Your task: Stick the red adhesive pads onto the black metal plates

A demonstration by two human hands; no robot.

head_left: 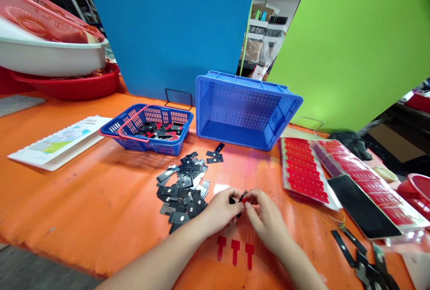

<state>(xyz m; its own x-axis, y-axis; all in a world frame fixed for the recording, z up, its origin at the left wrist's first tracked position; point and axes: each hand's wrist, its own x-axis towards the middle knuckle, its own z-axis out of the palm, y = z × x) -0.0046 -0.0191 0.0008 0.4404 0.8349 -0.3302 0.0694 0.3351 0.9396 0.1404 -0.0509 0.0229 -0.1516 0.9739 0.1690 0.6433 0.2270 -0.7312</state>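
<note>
My left hand [221, 211] is closed on a small black metal plate [241, 197], held just above the orange table. My right hand [265, 218] pinches a small red T-shaped piece [245, 200] against that plate; the fingers partly hide both. Three more red T-shaped pieces [235, 252] lie in a row on the table, just in front of my hands. To the left of my left hand spreads a loose pile of black metal plates [183, 194], some with a silvery round spot.
Behind the pile stands a blue basket [151, 147] holding black and red pieces. A blue bin [235, 140] rests tipped toward me. At right are red sticker sheets [304, 169], a dark phone [364, 207] and black strips [366, 267]. Stacked basins [63, 59] and a folded card [60, 142] sit left.
</note>
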